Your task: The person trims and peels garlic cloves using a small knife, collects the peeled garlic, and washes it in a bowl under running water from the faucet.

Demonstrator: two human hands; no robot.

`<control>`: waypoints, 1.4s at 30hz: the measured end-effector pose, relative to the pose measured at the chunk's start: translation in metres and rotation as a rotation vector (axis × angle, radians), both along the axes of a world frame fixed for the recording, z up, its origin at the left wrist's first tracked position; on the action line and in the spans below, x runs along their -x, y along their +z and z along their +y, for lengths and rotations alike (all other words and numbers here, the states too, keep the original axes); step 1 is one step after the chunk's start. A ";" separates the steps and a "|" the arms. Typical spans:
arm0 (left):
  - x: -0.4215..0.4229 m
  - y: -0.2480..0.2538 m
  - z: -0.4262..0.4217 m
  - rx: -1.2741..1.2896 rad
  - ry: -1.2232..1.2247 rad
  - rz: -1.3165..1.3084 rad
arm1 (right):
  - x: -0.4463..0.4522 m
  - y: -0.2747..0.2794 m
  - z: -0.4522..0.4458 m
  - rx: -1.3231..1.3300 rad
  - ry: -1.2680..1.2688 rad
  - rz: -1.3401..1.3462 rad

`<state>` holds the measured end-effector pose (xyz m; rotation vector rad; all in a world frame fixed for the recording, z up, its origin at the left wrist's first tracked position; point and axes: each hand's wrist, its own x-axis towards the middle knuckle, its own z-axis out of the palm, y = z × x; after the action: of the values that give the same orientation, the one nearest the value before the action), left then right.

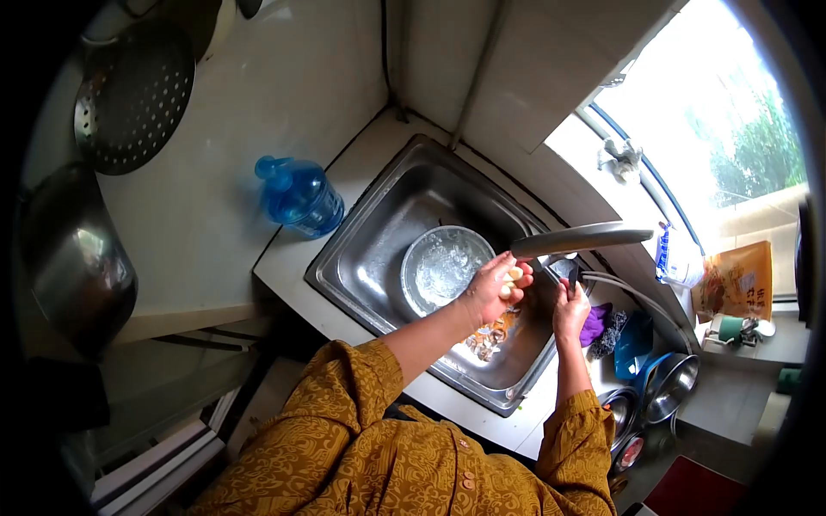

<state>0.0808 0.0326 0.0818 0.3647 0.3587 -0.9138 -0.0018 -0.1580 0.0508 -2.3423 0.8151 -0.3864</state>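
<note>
My left hand (492, 291) is above the sink, its fingers curled round several pale peeled pieces (512, 279) that look like garlic cloves. It is just below the near end of a long grey metal piece (589, 238), which looks like a tap spout. To the right, my right hand (570, 311) is closed round a slim dark handle (573, 277); what the handle belongs to is unclear. A round bowl of water (409, 279) stands in the metal sink (366, 236), partly behind my left hand. Orange and whitish peelings (490, 337) lie on the sink floor.
A blue bottle (305, 199) stands on the counter left of the sink. To the right are a purple cloth (595, 323), a dark scrubber (609, 335) and metal bowls (673, 387). Pans and a perforated skimmer (138, 99) hang at left. An orange packet (736, 282) sits by the window.
</note>
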 end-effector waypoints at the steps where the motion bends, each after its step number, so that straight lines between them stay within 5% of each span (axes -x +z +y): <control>1: 0.002 -0.009 0.000 0.097 -0.019 0.036 | -0.001 0.005 0.004 0.028 0.002 0.013; 4: -0.002 -0.016 -0.003 0.118 0.139 0.222 | 0.001 0.005 0.008 0.106 0.037 0.005; 13: -0.023 -0.019 0.001 0.175 0.306 -0.011 | 0.003 -0.013 0.039 -0.169 -0.061 -0.089; 18: -0.025 -0.024 0.012 0.127 0.219 -0.030 | 0.004 -0.015 0.031 -0.030 0.004 -0.014; 21: -0.022 -0.031 0.020 -0.010 0.157 0.004 | 0.006 -0.013 0.037 -0.148 -0.042 -0.054; 24: -0.020 -0.038 0.031 -0.107 0.014 0.086 | 0.015 -0.018 0.037 -0.634 -0.233 -0.115; 27: -0.012 -0.071 0.050 -0.250 0.155 0.114 | 0.020 -0.029 0.086 -0.252 -0.198 -0.426; 28: -0.010 -0.074 0.060 -0.311 0.215 0.209 | 0.025 -0.019 0.101 -0.510 -0.215 -0.265; 34: 0.010 -0.084 0.129 -0.362 0.207 0.132 | -0.024 -0.086 0.126 -0.385 0.275 0.136; 35: 0.013 -0.082 0.136 -0.375 0.191 0.105 | -0.042 -0.106 0.115 -0.205 0.382 0.356; 38: 0.027 -0.081 0.152 -0.391 0.191 0.127 | -0.087 -0.132 0.113 0.045 0.583 0.130; 42: 0.039 -0.072 0.168 -0.433 0.184 0.130 | -0.125 -0.148 0.132 0.159 0.702 0.322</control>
<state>0.0419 0.2005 0.0100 0.6595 0.7030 -0.6762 0.1230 -0.0258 -0.0976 -2.6879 0.0532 0.2390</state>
